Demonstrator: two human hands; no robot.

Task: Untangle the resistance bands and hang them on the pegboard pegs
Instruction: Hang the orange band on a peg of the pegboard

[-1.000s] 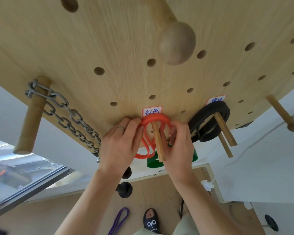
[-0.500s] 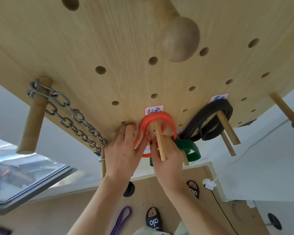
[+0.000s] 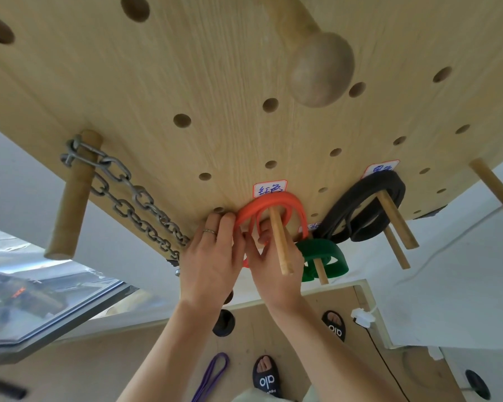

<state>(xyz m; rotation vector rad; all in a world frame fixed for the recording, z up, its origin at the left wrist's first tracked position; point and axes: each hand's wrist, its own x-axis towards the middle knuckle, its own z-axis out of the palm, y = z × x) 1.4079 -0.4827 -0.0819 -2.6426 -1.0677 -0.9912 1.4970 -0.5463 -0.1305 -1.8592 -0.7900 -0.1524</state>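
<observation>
- Pegboard (image 3: 186, 82) fills most of the view, a pale wooden board with rows of holes and several pegs standing out of it.
- Chain (image 3: 134, 195) hangs from a thick peg (image 3: 70, 198) on the left, just beside the left hand; it could snag a loose loop but does not block the work.
- Black band (image 3: 363, 204) is already coiled over two pegs on the right, under a label; that one looks done.
- Red band (image 3: 270, 207) is looped over its peg (image 3: 279, 242) under a label. Left hand (image 3: 212, 262) has its fingers curled onto the band's left side; right hand (image 3: 273, 274) reaches behind the peg with fingers bent into the hanging loops, though whether they pinch the band I cannot tell. Tidying this coil seems to be the present step.
- Green band (image 3: 323, 256) sits on a short peg just below and right, apparently hung.
- Purple band (image 3: 212, 372) lies on the floor beside a sandalled foot (image 3: 266, 381), not yet hung; it looks like the remaining work.
</observation>
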